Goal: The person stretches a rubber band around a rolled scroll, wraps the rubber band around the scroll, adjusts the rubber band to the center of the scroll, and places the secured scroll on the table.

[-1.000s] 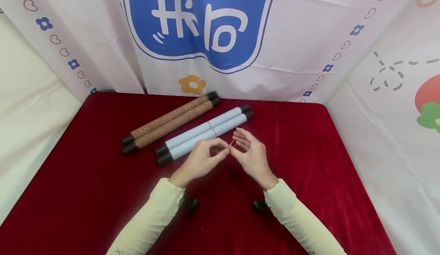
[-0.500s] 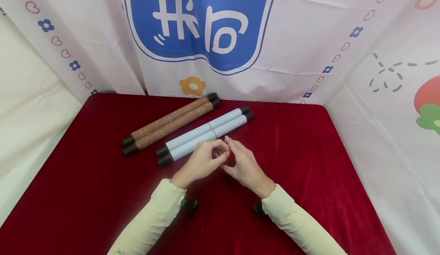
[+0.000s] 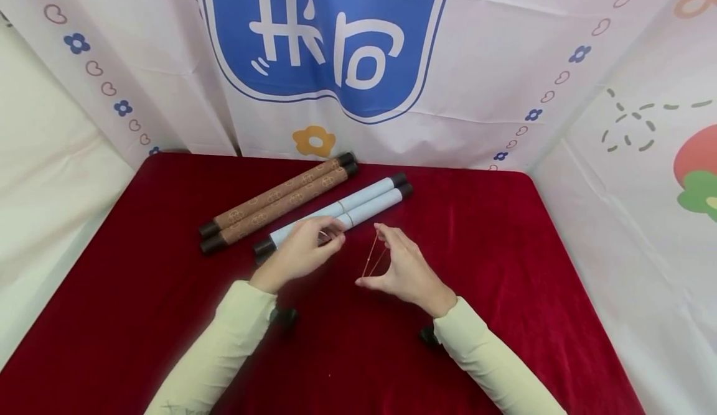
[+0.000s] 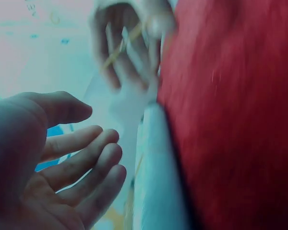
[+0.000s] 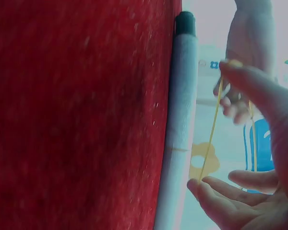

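My right hand [image 3: 407,269] holds a thin rubber band [image 5: 211,132] stretched between the thumb tip and the fingertips, which are spread wide apart. In the head view my left hand [image 3: 302,247] overlaps the lower part of two light-blue rolls [image 3: 372,206] with black ends. Nothing shows between its loosely bent fingers in the left wrist view. Side by side on the table, the blue rolls have another rubber band [image 3: 344,211] round their middle. Their near black ends are partly hidden by the left hand.
Two brown patterned rolls [image 3: 280,198] with black ends lie together behind the blue ones. Dark red cloth [image 3: 493,265] covers the table. A white printed curtain [image 3: 448,129] hangs along the back edge.
The hands were together at the rubber band and have come apart. My left hand has moved left to the blue rolls, while the right now spreads the band open.
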Demonstrator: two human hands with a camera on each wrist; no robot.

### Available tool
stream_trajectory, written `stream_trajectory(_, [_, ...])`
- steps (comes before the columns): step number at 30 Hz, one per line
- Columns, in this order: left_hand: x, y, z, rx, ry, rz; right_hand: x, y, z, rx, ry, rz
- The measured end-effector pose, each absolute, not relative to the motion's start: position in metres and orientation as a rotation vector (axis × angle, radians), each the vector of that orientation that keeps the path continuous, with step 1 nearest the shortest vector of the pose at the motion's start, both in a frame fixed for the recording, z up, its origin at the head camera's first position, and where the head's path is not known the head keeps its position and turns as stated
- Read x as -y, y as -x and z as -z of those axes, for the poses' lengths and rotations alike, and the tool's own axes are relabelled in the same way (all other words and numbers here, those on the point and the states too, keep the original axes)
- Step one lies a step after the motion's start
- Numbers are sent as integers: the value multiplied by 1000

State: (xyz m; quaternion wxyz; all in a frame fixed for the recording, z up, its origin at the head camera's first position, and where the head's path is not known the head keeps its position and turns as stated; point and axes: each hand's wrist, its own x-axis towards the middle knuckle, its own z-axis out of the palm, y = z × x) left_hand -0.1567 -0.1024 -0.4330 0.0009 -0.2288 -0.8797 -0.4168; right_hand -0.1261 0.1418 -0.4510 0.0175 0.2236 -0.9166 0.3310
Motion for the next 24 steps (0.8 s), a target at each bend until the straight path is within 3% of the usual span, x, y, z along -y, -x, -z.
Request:
stream_trajectory(13, [201, 214, 433, 2987, 388, 861, -159, 138, 451, 2997, -601, -1059])
stream_trajectory(24, [222, 244, 447, 3173, 348, 523, -163, 140, 451, 3006, -627, -1066])
